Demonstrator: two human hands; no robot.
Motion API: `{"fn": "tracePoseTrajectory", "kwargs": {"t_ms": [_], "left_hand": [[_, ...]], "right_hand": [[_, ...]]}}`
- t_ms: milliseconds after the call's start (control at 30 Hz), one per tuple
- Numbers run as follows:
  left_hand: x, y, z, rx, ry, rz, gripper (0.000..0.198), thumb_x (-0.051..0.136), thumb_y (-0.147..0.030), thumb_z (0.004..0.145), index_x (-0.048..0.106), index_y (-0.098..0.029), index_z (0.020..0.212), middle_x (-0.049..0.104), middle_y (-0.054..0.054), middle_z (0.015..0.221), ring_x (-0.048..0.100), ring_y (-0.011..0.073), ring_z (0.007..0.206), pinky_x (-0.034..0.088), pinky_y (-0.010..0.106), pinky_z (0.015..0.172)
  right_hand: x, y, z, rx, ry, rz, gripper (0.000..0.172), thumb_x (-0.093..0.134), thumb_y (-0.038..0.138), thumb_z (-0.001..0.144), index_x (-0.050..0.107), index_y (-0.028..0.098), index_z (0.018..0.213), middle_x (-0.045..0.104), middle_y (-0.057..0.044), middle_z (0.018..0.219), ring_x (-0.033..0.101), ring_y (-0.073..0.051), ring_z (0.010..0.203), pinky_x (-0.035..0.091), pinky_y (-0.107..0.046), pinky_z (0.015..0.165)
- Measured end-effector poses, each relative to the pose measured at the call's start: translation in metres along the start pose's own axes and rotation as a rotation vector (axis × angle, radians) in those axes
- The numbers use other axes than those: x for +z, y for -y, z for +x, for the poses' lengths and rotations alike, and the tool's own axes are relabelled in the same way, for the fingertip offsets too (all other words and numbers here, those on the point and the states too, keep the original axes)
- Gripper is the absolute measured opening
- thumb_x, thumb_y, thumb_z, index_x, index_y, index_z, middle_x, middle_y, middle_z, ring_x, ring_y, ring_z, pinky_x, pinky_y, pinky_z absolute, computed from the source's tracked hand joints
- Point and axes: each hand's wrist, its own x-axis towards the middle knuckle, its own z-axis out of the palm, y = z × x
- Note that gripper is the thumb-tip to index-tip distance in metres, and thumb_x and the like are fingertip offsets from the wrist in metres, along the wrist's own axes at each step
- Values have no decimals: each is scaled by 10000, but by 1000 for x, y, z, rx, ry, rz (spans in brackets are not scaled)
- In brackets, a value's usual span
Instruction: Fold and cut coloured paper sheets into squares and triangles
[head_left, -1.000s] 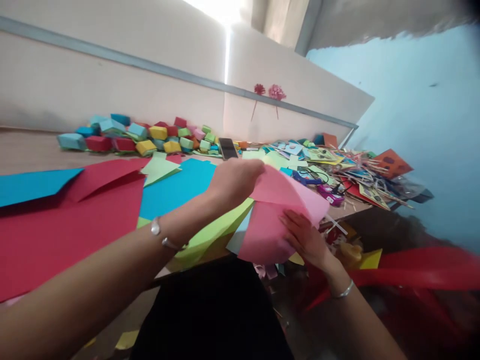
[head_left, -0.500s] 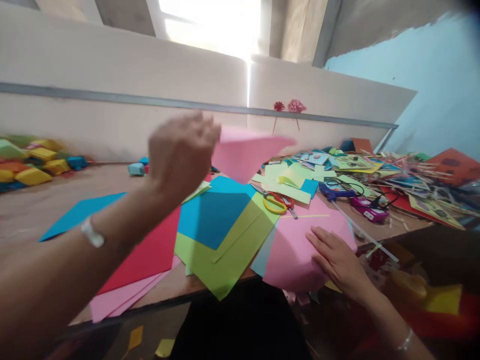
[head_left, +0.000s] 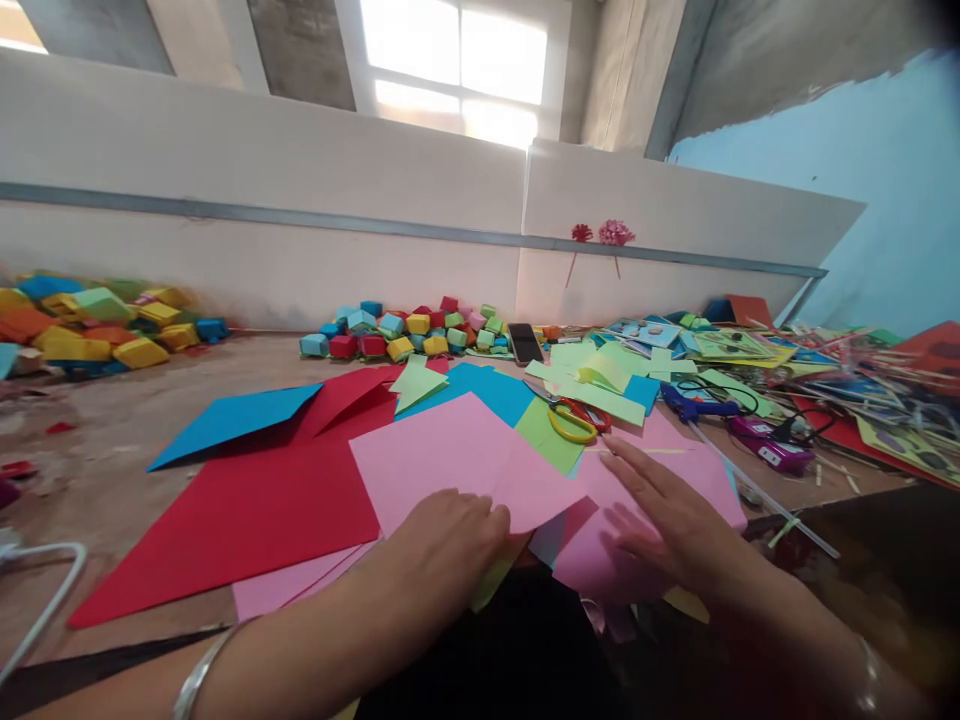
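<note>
My left hand (head_left: 450, 540) has its fingers closed on the near edge of a pink paper sheet (head_left: 450, 450), which lies over blue and green sheets. Over a second pink sheet (head_left: 622, 560) at the table's edge, my right hand (head_left: 667, 510) is held with fingers stretched out. Whether it touches that sheet I cannot tell. Just beyond its fingertips are yellow-handled scissors (head_left: 574, 428). A large red sheet (head_left: 270, 510) and a blue sheet (head_left: 240, 420) lie to the left of my left hand.
Small coloured paper boxes (head_left: 405, 330) and a phone (head_left: 525, 343) sit along the back. More boxes (head_left: 112, 320) are piled at left. On the right are a blue glue gun (head_left: 694, 405), a purple power strip (head_left: 772, 445) and paper scraps. A white cable (head_left: 56, 550) is at front left.
My left hand has come down from the air with the pink sheet, now laid across the blue and green paper. The right hand has lifted slightly. The view has shifted a little.
</note>
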Motion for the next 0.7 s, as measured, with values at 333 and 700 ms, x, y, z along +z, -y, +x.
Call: {"fn": "tracePoseTrajectory", "kwargs": {"t_ms": [333,700], "left_hand": [[-52,57,7,-238,-332,38,389,370,-238,859,719,-265,1028,767,64,888,708,288,771,488,335,606],[-63,140,54,-260,191,-419,374,474,-541,747,604,-199,671,616,23,689,522,190,664,390,280,596]], "right_hand": [[15,-26,142,-21,91,755,721,805,449,745,575,219,1387,625,-110,1366,505,-304,1342,433,-456,1094],[60,-46,176,174,530,1194,411,809,461,692,737,141,940,743,-55,965,656,-187,867,539,-316,810]]}}
